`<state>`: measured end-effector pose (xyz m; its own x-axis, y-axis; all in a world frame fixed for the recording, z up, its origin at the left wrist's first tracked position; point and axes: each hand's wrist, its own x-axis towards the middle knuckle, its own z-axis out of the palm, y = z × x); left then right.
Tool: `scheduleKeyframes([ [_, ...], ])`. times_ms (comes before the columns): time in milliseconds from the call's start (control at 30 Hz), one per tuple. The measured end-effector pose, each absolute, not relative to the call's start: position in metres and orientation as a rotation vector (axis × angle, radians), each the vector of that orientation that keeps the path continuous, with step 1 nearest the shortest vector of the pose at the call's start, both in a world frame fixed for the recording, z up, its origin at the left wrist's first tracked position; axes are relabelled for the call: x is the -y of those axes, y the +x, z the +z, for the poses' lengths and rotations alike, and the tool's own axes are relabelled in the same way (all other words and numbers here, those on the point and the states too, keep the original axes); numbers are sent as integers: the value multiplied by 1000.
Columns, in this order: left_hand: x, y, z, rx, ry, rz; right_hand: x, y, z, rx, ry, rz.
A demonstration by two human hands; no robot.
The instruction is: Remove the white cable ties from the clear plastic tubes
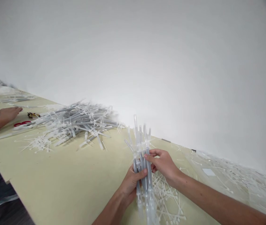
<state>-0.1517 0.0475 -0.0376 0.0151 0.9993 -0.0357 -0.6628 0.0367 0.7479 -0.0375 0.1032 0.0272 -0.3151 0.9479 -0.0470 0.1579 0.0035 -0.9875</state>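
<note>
A bundle of clear and grey plastic tubes [143,184] stands roughly upright before me, with white fittings or ties near its upper and lower parts. My left hand [131,181] is wrapped round the bundle from the left, its thumb across the front. Higher up on the right side, my right hand [162,162] pinches one of the tubes between thumb and fingers. Loose white cable ties [167,203] lie on the table just behind and below my right hand.
A big heap of tubes with ties [81,118] lies further left on the yellowish table [72,178]. Beside it are red-handled scissors [22,123] and small pliers [33,115]. A co-worker's hand [9,114] rests at far left. A plastic bag of cable ties [238,178] lies right, along the white wall [147,56].
</note>
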Motion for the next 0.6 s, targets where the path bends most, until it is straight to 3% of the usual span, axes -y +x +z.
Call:
scheduleKeyframes([
  [367,-51,-155,-45,-787,448,1399,-119,-32,2,1735,-1214,952],
  [600,-54,-167,-41,-828,386,1426,-145,24,-12,2250,-1352,368],
])
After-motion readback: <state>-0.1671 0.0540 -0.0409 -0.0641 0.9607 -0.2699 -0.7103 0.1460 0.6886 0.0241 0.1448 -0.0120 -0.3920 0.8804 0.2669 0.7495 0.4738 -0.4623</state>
